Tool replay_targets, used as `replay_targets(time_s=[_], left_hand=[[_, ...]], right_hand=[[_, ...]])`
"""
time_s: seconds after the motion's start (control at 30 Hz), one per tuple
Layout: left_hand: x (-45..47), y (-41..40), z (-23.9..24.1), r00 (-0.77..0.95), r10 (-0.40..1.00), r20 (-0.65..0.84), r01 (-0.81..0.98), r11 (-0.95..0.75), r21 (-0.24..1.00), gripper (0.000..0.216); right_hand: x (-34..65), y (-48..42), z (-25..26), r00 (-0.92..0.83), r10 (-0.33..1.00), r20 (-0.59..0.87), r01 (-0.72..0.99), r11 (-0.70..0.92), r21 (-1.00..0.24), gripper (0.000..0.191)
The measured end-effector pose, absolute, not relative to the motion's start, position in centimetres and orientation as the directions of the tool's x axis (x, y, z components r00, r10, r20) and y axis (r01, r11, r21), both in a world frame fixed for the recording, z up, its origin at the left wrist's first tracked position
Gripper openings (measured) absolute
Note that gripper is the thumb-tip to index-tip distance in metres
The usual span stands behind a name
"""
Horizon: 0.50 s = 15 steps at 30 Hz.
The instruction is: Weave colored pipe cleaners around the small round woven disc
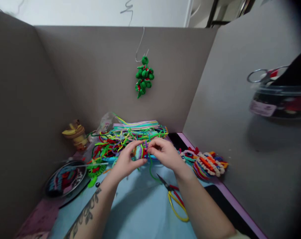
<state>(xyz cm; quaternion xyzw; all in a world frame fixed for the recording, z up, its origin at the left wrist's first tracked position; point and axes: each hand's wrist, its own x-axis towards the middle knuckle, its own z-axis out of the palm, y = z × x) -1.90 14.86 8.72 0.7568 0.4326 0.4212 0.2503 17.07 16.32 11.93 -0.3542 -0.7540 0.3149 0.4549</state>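
Note:
Between its thumb and fingers my left hand (127,159) grips a small rainbow-striped fuzzy craft piece (140,151), which looks made of pipe cleaners. At the piece's right edge my right hand (164,152) is closed in a pinch; the fingertips seem to hold a strand, too small to make out fully. A thin green strand (151,169) hangs from there and curves down to the blue mat (138,202). Scissors (175,197) with yellow and red handles lie beside my right forearm, blades partly apart.
Loose coloured pipe cleaners (133,131) are heaped behind my hands. Finished striped pieces (207,164) lie at right, a round dish (66,179) and a yellow-brown pot (77,136) at left. A green ornament (145,78) hangs on the back panel; a clear tub (277,99) is on the right panel.

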Motion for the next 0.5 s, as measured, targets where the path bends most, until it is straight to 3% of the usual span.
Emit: replay_targets(time_s=[0.13,0.23,0.33,0.4,0.5], left_hand=[[-1.5,14.5,8.6,0.426,0.801,0.42,0.493,-0.595,0.635,0.058],[-1.4,14.6,8.5,0.401,0.81,0.429,0.502,-0.586,0.637,0.062],[-1.6,15.0,8.6,0.267,0.848,0.458,0.506,-0.528,0.682,0.065],[-1.8,15.2,8.7,0.17,0.864,0.474,0.511,-0.488,0.708,0.067],[-1.9,15.2,8.8,0.134,0.853,0.504,0.504,-0.497,0.706,0.069]], right_hand=[[17.1,17.2,11.1,-0.229,0.813,0.536,0.282,0.582,-0.762,0.009],[16.9,18.0,10.4,-0.17,0.847,0.504,0.254,0.532,-0.808,0.003],[16.4,18.4,9.9,-0.071,0.901,0.429,0.117,0.435,-0.893,0.032],[16.0,18.3,9.8,-0.093,0.931,0.354,0.01,0.356,-0.934,0.04],[15.3,17.9,9.7,-0.274,0.925,0.263,-0.101,0.244,-0.965,0.031]])
